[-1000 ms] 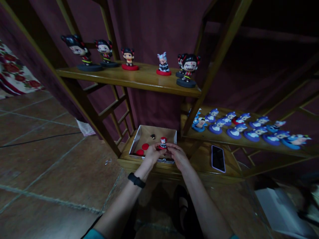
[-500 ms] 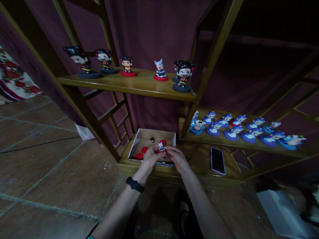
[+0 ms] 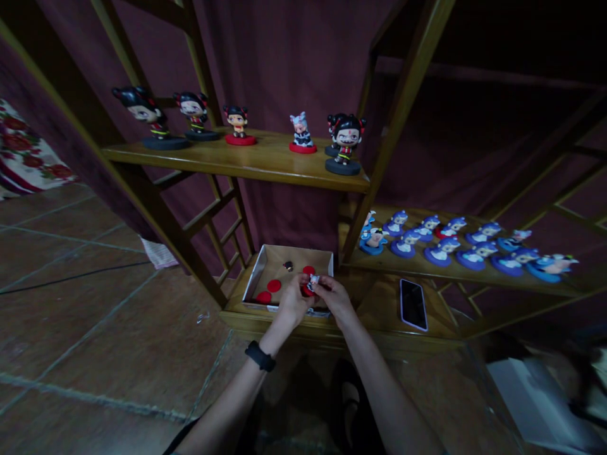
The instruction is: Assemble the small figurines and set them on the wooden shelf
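Note:
Over the open shallow box (image 3: 254,279), both my hands hold a small white-haired figurine (image 3: 313,282) in dark clothes with a red round base (image 3: 306,291) under it. My left hand (image 3: 294,300) grips from the left, its fingers around the base. From the right, my right hand (image 3: 334,294) pinches the figurine's body. How firmly the figurine sits on the base cannot be made out. Inside the box lie red discs (image 3: 274,286) and a small dark-haired figure piece (image 3: 288,266).
Above, a wooden shelf (image 3: 265,162) carries black-haired figurines (image 3: 345,140) and a white-haired figurine (image 3: 300,131) on a red base. On the right shelf stand several purple and blue figurines (image 3: 442,250). A phone (image 3: 413,304) lies right of the box. A white box (image 3: 531,392) is on the floor.
The figurine has tilted and shifted slightly right between my hands. My left hand has turned more around the base, and my right fingers have moved onto the figurine's body.

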`<state>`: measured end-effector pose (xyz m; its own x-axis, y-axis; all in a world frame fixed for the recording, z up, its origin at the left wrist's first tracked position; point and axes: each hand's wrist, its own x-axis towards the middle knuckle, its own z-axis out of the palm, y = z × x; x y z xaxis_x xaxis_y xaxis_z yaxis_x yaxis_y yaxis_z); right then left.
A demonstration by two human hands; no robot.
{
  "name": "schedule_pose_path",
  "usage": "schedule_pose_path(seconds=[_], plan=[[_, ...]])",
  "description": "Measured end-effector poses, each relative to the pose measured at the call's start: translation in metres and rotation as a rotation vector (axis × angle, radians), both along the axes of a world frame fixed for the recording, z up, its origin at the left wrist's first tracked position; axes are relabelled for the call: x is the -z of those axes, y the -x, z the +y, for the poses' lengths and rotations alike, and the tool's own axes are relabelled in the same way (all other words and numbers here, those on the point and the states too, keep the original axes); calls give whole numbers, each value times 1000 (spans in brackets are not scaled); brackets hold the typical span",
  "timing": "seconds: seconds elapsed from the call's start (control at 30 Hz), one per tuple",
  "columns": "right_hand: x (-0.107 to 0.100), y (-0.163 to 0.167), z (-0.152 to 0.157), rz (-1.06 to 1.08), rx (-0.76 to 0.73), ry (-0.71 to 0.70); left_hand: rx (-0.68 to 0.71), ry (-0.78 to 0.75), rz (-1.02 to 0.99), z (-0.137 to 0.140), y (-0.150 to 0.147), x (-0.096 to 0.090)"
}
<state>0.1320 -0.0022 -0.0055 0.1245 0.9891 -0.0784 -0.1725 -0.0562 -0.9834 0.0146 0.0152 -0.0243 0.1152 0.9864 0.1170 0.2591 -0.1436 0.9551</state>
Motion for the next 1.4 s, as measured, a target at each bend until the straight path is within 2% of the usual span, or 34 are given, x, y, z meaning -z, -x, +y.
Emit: schedule_pose_path(seconds=[0.27, 0.6, 0.77, 0.93, 1.03, 1.4], plan=[[10, -4, 5, -49, -38, -66, 18, 5, -109, -1, 1, 2], [14, -6, 7, -36, -70, -51, 113, 60, -271, 2, 2, 2], [11, -5, 6, -21, -63, -58, 63, 6, -284, 2, 1, 0], [11, -6, 6, 6, 32, 13, -4, 34, -299, 2, 2, -7], [11, -6, 4, 42, 23, 61, -20, 47, -296, 2, 2, -9], [5, -5, 1, 124, 20, 100, 33, 136, -312, -3, 2, -18]])
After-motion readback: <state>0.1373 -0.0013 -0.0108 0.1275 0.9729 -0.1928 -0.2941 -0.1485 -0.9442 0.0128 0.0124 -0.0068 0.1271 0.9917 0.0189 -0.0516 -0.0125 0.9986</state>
